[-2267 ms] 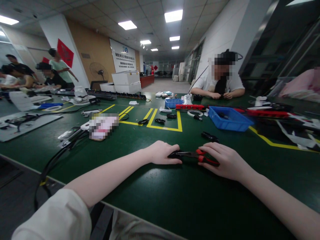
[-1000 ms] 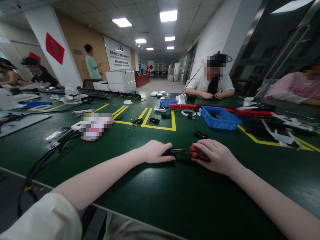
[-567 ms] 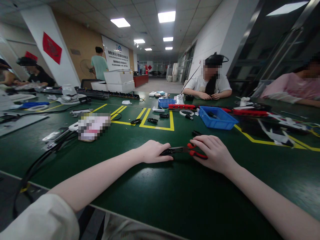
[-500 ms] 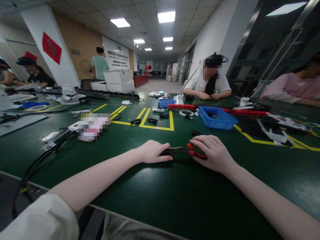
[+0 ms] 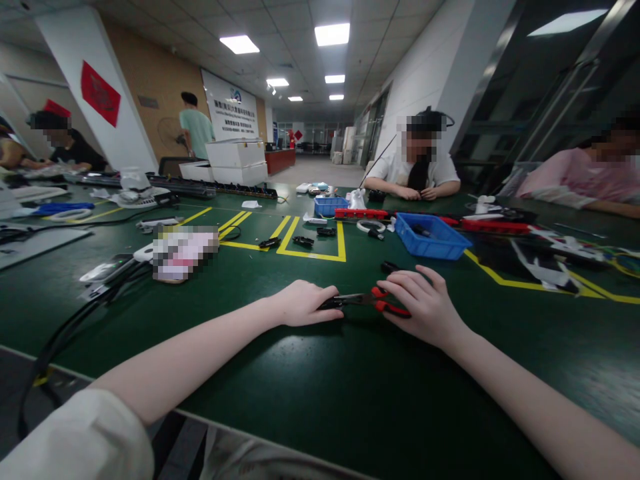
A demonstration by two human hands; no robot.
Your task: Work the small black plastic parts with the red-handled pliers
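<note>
My left hand [image 5: 306, 303] is closed on a small black part [image 5: 330, 303], most of which its fingers hide. In my right hand [image 5: 429, 307] is a pair of pliers with red and black handles [image 5: 394, 309]. Its metal jaws point left and meet the black part at my left fingertips; whether they bite on it I cannot make out. The handles stand apart, and one finger of my right hand is raised off them. Just beyond my right fingers a black object [image 5: 389, 267] lies on the table.
On the green table [image 5: 320, 387], several black parts [image 5: 303, 241] lie at a yellow tape outline. Beyond my right hand stands a blue bin [image 5: 431, 236]. A phone [image 5: 185, 255] and black cables [image 5: 107, 293] are at left. A co-worker [image 5: 417, 160] sits opposite.
A finger of my right hand has lifted away from the plier handles. My left hand and the pliers have hardly moved; the whole view has shifted slightly.
</note>
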